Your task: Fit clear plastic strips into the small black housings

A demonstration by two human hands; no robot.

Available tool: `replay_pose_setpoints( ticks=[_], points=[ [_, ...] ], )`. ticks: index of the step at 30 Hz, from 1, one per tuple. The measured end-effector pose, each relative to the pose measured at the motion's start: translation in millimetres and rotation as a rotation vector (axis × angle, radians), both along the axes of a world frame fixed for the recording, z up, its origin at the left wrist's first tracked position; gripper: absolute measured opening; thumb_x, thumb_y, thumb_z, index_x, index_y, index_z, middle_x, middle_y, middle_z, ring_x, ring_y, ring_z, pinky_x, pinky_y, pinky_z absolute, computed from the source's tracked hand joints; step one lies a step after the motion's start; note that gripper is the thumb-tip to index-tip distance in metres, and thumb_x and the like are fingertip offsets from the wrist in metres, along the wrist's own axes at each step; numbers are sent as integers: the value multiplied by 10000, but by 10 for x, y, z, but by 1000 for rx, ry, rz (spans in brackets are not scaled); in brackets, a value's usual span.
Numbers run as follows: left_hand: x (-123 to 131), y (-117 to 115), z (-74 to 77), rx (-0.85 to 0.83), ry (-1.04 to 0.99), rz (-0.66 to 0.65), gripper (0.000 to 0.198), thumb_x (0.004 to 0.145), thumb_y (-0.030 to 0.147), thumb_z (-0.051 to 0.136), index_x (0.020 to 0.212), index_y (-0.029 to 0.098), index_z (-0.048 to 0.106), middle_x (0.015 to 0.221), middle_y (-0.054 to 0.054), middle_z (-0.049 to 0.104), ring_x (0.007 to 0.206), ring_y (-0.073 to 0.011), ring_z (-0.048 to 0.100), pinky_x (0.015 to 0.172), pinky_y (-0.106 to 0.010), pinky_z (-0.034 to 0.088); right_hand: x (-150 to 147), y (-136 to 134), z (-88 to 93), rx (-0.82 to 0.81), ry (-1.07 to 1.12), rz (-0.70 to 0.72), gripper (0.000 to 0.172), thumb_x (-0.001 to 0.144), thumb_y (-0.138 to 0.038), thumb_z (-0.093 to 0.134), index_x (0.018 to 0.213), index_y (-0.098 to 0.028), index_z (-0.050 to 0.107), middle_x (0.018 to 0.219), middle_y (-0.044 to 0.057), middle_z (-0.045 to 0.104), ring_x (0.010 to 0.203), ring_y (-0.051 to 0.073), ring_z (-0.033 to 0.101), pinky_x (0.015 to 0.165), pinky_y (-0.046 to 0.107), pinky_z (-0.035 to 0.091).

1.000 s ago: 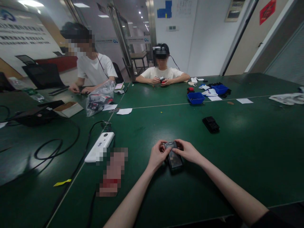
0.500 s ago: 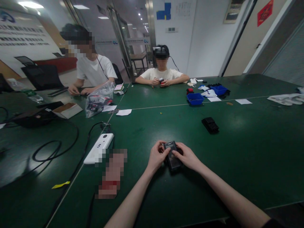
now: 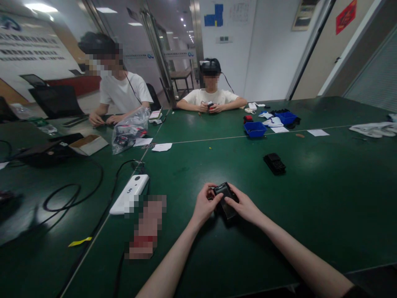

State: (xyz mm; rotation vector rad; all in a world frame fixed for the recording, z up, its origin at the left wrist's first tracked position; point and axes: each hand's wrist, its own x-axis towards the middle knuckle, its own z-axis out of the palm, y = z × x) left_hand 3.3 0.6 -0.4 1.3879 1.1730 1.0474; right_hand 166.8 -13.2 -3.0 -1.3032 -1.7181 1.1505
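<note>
Between my two hands is a black rectangular case (image 3: 228, 210), with a slot near its far end like a badge holder's. It tilts slightly over the green table (image 3: 192, 248). My left hand (image 3: 207, 203) grips its left edge, thumb on the upper face and fingers curled behind. From the other side, my right hand (image 3: 243, 203) closes on the right edge, its thumb pressed on the front. The fingertips underneath are hidden. A similar stack of black cases (image 3: 274, 164) lies farther off to the right, touched by neither hand.
To the left lie a white device marked 5 (image 3: 130, 193), a blurred-out reddish strip (image 3: 150, 221) and looping black cables (image 3: 74, 198). Blue trays (image 3: 254, 129) sit at the far right. Two people sit across the table, one holding a small object (image 3: 211, 106). A plastic bag (image 3: 130, 130) stands far left.
The case's far end has tipped slightly, so its slot and upper face catch the light differently. Both hands keep almost the same place and grip.
</note>
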Motion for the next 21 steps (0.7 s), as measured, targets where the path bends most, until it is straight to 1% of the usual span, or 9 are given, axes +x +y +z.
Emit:
replay_pose_setpoints(
  ticks=[3, 6, 8, 10, 14, 16, 18, 21],
  points=[
    [8, -3, 11, -25, -5, -24, 334, 705, 359, 643, 935, 163, 500, 556, 82, 455, 414, -67, 444, 421, -181, 363, 1, 14, -14, -19, 62, -10, 541, 810, -330, 511, 1324, -191, 416, 1315, 91, 515, 1195, 220, 476, 1021, 403, 340],
    [9, 2, -3, -52, -30, -42, 349, 735, 393, 605, 967, 162, 484, 563, 79, 452, 406, -69, 439, 382, -174, 370, 30, 35, 15, -28, 73, -37, 544, 807, -336, 506, 1321, -179, 425, 1308, 104, 517, 1180, 221, 489, 1001, 401, 363],
    [6, 11, -25, -55, -38, -38, 352, 754, 403, 581, 984, 159, 477, 576, 71, 457, 423, -68, 451, 377, -165, 380, 93, 46, 56, 19, 20, -74, 540, 804, -343, 504, 1313, -176, 439, 1299, 112, 519, 1183, 227, 483, 1003, 404, 360],
    [3, 20, -49, -57, -35, -32, 351, 761, 406, 571, 991, 159, 473, 589, 68, 460, 430, -64, 454, 374, -157, 388, 206, 39, 107, 107, -75, -115, 532, 808, -349, 493, 1313, -191, 440, 1271, 108, 533, 1172, 227, 486, 1002, 405, 361],
    [2, 32, -84, -53, -32, -42, 358, 754, 411, 573, 986, 158, 472, 587, 68, 452, 437, -66, 456, 358, -152, 391, 571, -61, 189, 279, -384, -252, 520, 846, -353, 429, 1343, -200, 397, 1212, 113, 533, 1103, 231, 508, 953, 408, 411],
    [4, 33, -92, -43, -31, -48, 359, 750, 414, 578, 979, 156, 480, 583, 67, 452, 442, -68, 460, 357, -149, 389, 783, -142, 200, 342, -595, -359, 521, 863, -353, 397, 1360, -198, 374, 1224, 135, 506, 1096, 260, 496, 908, 429, 440],
    [7, 31, -90, -34, -30, -50, 356, 745, 417, 584, 967, 154, 493, 584, 65, 456, 442, -66, 462, 362, -148, 389, 982, -226, 189, 408, -830, -433, 525, 868, -330, 378, 1372, -185, 356, 1238, 167, 487, 1068, 299, 493, 853, 459, 460],
    [12, 24, -74, -31, -26, -47, 346, 740, 418, 590, 949, 155, 508, 591, 62, 457, 439, -61, 458, 364, -147, 388, 1218, -326, 137, 463, -1118, -461, 510, 862, -239, 351, 1364, -148, 373, 1234, 208, 481, 968, 307, 520, 802, 477, 461]
  ],
)
